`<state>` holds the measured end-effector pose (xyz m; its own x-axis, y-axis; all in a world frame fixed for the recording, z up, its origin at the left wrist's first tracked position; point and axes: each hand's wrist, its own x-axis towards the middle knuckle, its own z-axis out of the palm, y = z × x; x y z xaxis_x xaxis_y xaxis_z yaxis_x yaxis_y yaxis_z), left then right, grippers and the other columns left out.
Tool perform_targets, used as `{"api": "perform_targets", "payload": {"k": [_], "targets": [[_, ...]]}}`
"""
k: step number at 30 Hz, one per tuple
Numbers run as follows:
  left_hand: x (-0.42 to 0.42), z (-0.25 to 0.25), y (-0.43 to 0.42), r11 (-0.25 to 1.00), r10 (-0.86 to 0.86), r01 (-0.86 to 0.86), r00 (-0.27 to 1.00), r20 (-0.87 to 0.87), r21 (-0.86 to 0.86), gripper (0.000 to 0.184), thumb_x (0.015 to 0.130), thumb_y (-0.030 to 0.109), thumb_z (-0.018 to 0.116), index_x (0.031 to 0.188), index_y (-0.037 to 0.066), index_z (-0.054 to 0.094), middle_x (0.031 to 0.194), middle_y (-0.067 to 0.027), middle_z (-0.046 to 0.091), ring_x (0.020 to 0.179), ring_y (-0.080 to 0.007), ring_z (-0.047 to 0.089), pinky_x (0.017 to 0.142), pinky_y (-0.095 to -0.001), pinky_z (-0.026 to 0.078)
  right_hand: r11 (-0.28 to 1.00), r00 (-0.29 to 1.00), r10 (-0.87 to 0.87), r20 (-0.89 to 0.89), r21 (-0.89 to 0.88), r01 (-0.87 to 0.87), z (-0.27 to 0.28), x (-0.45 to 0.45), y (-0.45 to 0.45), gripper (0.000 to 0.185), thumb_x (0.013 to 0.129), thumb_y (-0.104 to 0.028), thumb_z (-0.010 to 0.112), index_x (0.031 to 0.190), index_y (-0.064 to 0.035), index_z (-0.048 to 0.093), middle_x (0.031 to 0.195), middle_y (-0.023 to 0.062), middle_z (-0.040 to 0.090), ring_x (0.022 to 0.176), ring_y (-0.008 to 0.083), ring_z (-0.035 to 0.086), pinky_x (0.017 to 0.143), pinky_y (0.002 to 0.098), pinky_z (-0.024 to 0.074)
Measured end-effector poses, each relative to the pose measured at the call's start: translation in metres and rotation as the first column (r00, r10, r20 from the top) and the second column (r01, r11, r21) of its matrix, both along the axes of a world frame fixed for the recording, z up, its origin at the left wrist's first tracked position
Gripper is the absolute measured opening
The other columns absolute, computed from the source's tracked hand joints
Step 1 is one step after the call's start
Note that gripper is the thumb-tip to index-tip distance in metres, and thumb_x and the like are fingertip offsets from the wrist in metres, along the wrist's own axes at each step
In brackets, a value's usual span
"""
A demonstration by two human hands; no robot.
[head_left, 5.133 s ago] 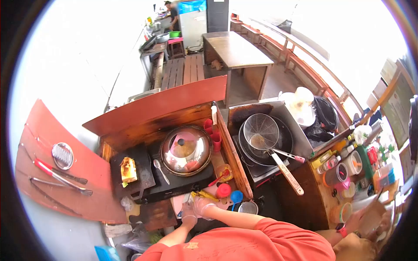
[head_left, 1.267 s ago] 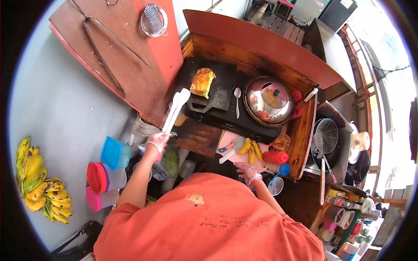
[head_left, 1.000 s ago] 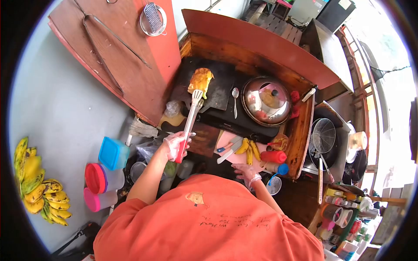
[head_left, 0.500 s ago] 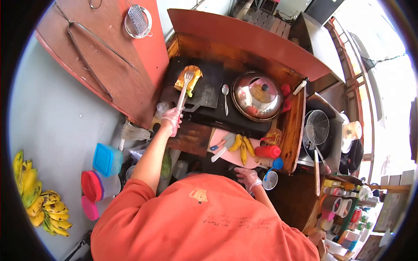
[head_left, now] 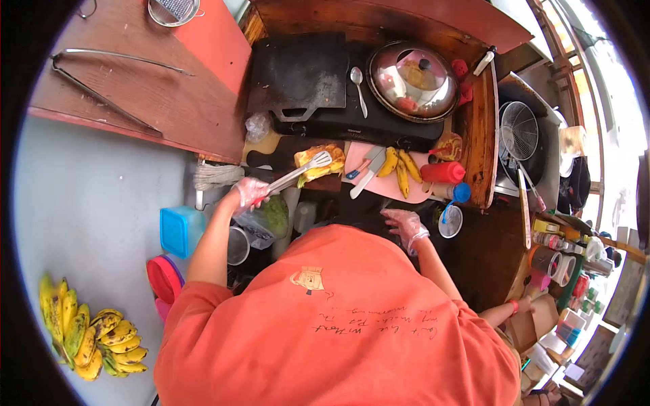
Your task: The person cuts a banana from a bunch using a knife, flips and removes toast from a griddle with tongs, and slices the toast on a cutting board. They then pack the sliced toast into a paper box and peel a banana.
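My left hand [head_left: 252, 193], in a clear plastic glove, grips the red handle of metal tongs [head_left: 291, 176]. The tong tips lie on a browned toast sandwich [head_left: 321, 164] with green leaf at its edge, over the dark wooden board [head_left: 284, 150]. My right hand [head_left: 405, 227], also gloved, holds nothing, its fingers apart, just below the pink cutting board [head_left: 406, 187]. On that board lie knives [head_left: 367, 172] and small bananas [head_left: 403, 169]. Behind the sandwich, the black griddle [head_left: 298, 71] is bare.
A domed lid [head_left: 413, 81] covers a pan beside a spoon [head_left: 359, 91]. Red bottle [head_left: 443, 172] and blue-topped bottle [head_left: 460, 193] stand right. A strainer [head_left: 519, 125] rests over a wok. Blue container [head_left: 181, 231] and bananas [head_left: 84, 331] are left. Another person's arm [head_left: 500, 313] reaches in at lower right.
The sandwich has moved off the griddle, toward me, to above the wooden board, with my left hand and the tongs. The view has shifted downward. The other person's arm has appeared.
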<state>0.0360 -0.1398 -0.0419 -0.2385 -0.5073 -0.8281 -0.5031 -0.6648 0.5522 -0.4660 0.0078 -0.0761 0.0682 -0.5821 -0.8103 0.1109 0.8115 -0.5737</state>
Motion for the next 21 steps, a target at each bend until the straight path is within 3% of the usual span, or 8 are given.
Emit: {"api": "perform_targets", "payload": {"k": [7, 9, 11, 13, 15, 17, 19, 21], "targets": [[0.026, 0.06, 0.018, 0.986, -0.044, 0.065, 0.99, 0.134, -0.154, 0.019, 0.101, 0.023, 0.062, 0.101, 0.007, 0.072, 0.074, 0.0005, 0.062, 0.06, -0.0092, 0.052, 0.05, -0.0267, 0.042, 0.999, 0.999, 0.021, -0.035, -0.043, -0.022, 0.01, 0.0, -0.018, 0.04, 0.096, -0.036, 0.064, 0.123, -0.0084, 0.072, 0.123, 0.0032, 0.071, 0.107, 0.02, 0.061, 0.089, 0.039, 0.0507], [0.038, 0.08, 0.034, 0.958, -0.136, 0.211, 0.931, 0.339, -0.196, 0.016, 0.101, 0.018, 0.061, 0.1, 0.006, 0.072, 0.072, 0.0004, 0.06, 0.06, -0.0098, 0.05, 0.052, -0.0284, 0.043, 0.997, 0.998, 0.055, -0.044, -0.046, -0.057, 0.0, -0.002, -0.021, 0.041, 0.096, -0.036, 0.064, 0.125, -0.0084, 0.071, 0.123, 0.0027, 0.071, 0.108, 0.0196, 0.06, 0.089, 0.0392, 0.0508], [0.052, 0.087, 0.056, 0.912, -0.121, 0.237, 0.935, 0.334, -0.334, 0.019, 0.101, 0.019, 0.059, 0.092, 0.006, 0.069, 0.066, 0.0002, 0.054, 0.05, -0.011, 0.05, 0.046, -0.0299, 0.042, 0.996, 0.997, 0.065, -0.033, -0.061, -0.067, -0.005, -0.003, -0.022, 0.044, 0.095, -0.039, 0.064, 0.126, -0.0077, 0.07, 0.123, 0.0029, 0.07, 0.109, 0.0193, 0.059, 0.091, 0.0386, 0.0501], [0.039, 0.119, 0.059, 0.689, -0.215, 0.484, 0.847, 0.485, -0.539, 0.019, 0.098, 0.022, 0.064, 0.096, 0.005, 0.071, 0.08, -0.0143, 0.069, 0.074, -0.0283, 0.065, 0.068, -0.0406, 0.054, 0.997, 0.996, 0.074, -0.039, -0.014, -0.075, -0.017, -0.001, -0.024, 0.046, 0.094, -0.04, 0.066, 0.126, -0.0072, 0.071, 0.124, 0.0046, 0.069, 0.107, 0.0196, 0.06, 0.09, 0.037, 0.049], [0.011, 0.171, 0.04, 0.434, -0.26, 0.62, 0.78, 0.568, -0.653, 0.018, 0.094, 0.022, 0.066, 0.099, 0.007, 0.073, 0.096, -0.0185, 0.072, 0.09, -0.0373, 0.067, 0.082, -0.0456, 0.055, 0.997, 0.996, 0.071, 0.058, -0.006, -0.071, -0.038, -0.008, -0.024, 0.043, 0.093, -0.036, 0.066, 0.123, -0.005, 0.073, 0.12, 0.0092, 0.068, 0.102, 0.0207, 0.06, 0.084, 0.0347, 0.0499], [-0.045, 0.266, 0.007, 0.179, -0.108, 0.871, 0.48, 0.87, -0.458, 0.017, 0.091, 0.019, 0.063, 0.1, 0.01, 0.075, 0.11, -0.0133, 0.071, 0.104, -0.0353, 0.067, 0.091, -0.0469, 0.053, 0.998, 0.998, 0.052, 0.046, -0.019, -0.051, -0.031, 0.0, -0.026, 0.047, 0.091, -0.037, 0.069, 0.125, -0.0041, 0.07, 0.125, 0.0062, 0.069, 0.105, 0.0233, 0.06, 0.088, 0.0386, 0.0471], [-0.074, 0.328, -0.024, -0.064, 0.208, 0.911, 0.412, 0.887, -0.408, 0.021, 0.087, 0.019, 0.061, 0.102, 0.012, 0.075, 0.124, -0.0099, 0.067, 0.117, -0.0318, 0.061, 0.1, -0.0485, 0.048, 0.994, 0.995, 0.104, -0.002, -0.044, -0.104, -0.018, 0.006, -0.031, 0.045, 0.091, -0.036, 0.07, 0.123, -0.0036, 0.071, 0.123, 0.0057, 0.07, 0.103, 0.0242, 0.06, 0.09, 0.0406, 0.0472], [-0.082, 0.379, -0.056, -0.245, 0.357, 0.899, 0.432, 0.828, -0.364, 0.02, 0.086, 0.019, 0.061, 0.1, 0.013, 0.074, 0.127, -0.0081, 0.065, 0.123, -0.029, 0.057, 0.106, -0.0495, 0.044, 0.986, 0.989, 0.147, -0.029, -0.072, -0.149, -0.016, 0.004, -0.036, 0.043, 0.092, -0.036, 0.07, 0.122, -0.0045, 0.072, 0.12, 0.0056, 0.071, 0.101, 0.024, 0.061, 0.09, 0.0414, 0.0476]]}}
